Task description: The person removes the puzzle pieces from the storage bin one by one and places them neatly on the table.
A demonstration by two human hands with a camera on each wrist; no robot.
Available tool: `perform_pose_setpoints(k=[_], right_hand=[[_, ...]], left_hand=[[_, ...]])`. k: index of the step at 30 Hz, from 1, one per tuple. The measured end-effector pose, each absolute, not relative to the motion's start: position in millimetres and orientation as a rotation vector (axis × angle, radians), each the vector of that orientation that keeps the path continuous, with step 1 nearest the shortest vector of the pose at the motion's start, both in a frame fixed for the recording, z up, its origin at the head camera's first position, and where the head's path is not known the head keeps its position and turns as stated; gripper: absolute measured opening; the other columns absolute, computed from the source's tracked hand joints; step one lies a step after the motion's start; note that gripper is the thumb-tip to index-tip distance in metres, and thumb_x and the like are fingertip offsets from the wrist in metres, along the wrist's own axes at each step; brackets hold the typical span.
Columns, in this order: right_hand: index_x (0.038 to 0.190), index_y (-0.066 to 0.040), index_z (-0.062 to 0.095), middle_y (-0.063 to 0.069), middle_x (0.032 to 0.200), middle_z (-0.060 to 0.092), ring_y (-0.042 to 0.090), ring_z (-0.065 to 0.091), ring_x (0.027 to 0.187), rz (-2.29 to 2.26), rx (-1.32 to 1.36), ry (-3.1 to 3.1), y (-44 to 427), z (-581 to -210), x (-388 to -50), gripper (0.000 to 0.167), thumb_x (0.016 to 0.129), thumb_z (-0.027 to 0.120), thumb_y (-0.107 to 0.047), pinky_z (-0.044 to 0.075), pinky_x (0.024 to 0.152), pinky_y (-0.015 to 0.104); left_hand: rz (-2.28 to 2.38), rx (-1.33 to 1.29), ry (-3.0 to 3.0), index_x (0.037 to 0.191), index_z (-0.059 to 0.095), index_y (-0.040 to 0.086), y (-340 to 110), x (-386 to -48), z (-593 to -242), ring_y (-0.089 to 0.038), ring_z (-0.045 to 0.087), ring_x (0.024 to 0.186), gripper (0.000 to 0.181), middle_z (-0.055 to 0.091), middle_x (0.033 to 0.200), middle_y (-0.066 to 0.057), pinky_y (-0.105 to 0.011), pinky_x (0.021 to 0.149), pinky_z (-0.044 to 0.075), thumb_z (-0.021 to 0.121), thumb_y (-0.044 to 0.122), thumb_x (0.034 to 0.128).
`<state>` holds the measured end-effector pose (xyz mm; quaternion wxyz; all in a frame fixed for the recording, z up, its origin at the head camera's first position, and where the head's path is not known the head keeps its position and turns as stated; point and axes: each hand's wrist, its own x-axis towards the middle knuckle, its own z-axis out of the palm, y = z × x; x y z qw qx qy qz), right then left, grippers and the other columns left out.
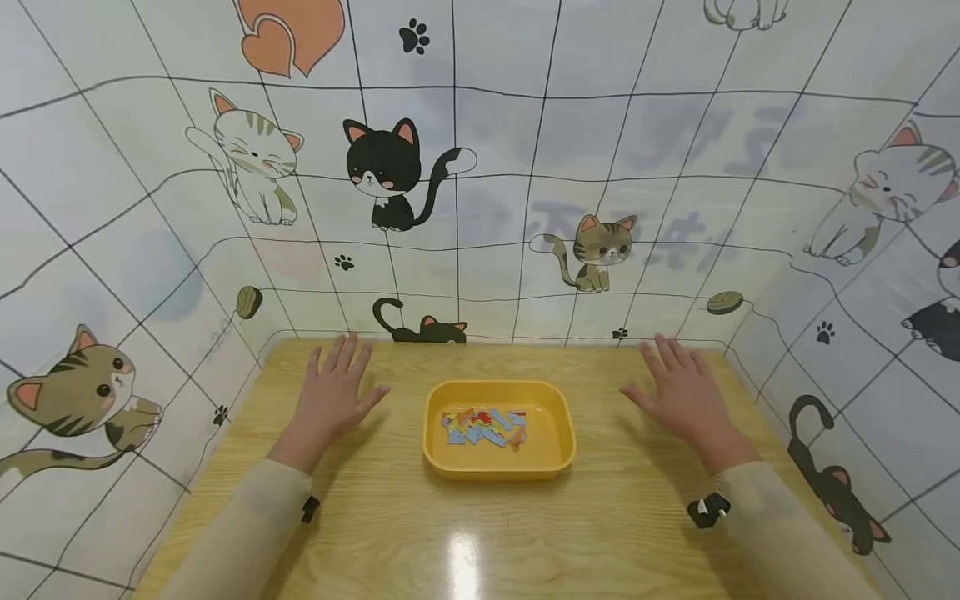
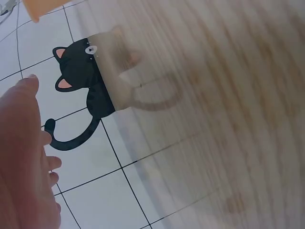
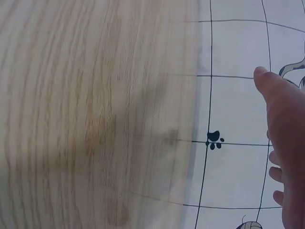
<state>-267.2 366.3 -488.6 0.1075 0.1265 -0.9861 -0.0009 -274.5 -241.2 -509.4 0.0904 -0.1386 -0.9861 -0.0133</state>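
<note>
A yellow tray (image 1: 498, 472) lies on the wooden table, between the two hands. In its left half is a loose pile of small flat pieces (image 1: 487, 428), light blue, orange, red and yellow; they look like paper or card scraps, and their exact kind is unclear. My left hand (image 1: 335, 398) is held palm down to the left of the tray, fingers straight and spread, touching nothing. On the other side my right hand (image 1: 684, 392) has the same pose, thumb pointing toward the tray. In each wrist view the hand shows from its thumb side, with nothing in it.
The light wooden table (image 1: 480, 533) ends at the back and sides against white grid-patterned walls (image 1: 495, 150) printed with cartoon cats. A dark band with a small device (image 1: 708, 509) is on the right wrist, and a similar dark piece (image 1: 310, 508) is at the left.
</note>
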Motion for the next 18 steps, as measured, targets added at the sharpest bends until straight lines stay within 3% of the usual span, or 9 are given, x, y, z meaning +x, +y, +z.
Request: perform_pose_setpoints(k=[6, 10, 18], right_hand=[[0.167, 0.001, 0.044, 0.031, 0.170, 0.038, 0.055, 0.040, 0.152, 0.111, 0.441, -2.816, 354, -492, -262, 0.088, 0.106, 0.069, -0.058, 0.034, 0.121, 0.075], [0.163, 0.003, 0.049, 0.032, 0.163, 0.047, 0.057, 0.046, 0.146, 0.269, 0.466, -2.766, 346, -492, -258, 0.079, 0.105, 0.075, -0.043, 0.038, 0.116, 0.077], [0.156, 0.003, 0.056, 0.031, 0.154, 0.056, 0.056, 0.052, 0.140, 0.588, 0.495, -2.722, 329, -491, -246, 0.064, 0.105, 0.079, -0.028, 0.041, 0.115, 0.076]], left_hand=[[-0.164, -0.493, -2.822, 0.174, 0.035, 0.009, -237, -270, -507, -0.046, 0.028, 0.162, 0.085, 0.035, 0.175, -0.023, -0.071, 0.131, 0.014, 0.058, 0.060, 0.1094], [-0.204, -0.587, -2.722, 0.170, 0.043, 0.009, -233, -269, -508, -0.043, 0.037, 0.157, 0.081, 0.045, 0.169, -0.020, -0.068, 0.131, 0.021, 0.062, 0.058, 0.1079], [-0.582, -0.736, -2.650, 0.162, 0.053, 0.004, -220, -263, -511, -0.046, 0.045, 0.151, 0.072, 0.051, 0.165, -0.018, -0.070, 0.124, 0.034, 0.074, 0.043, 0.1051]])
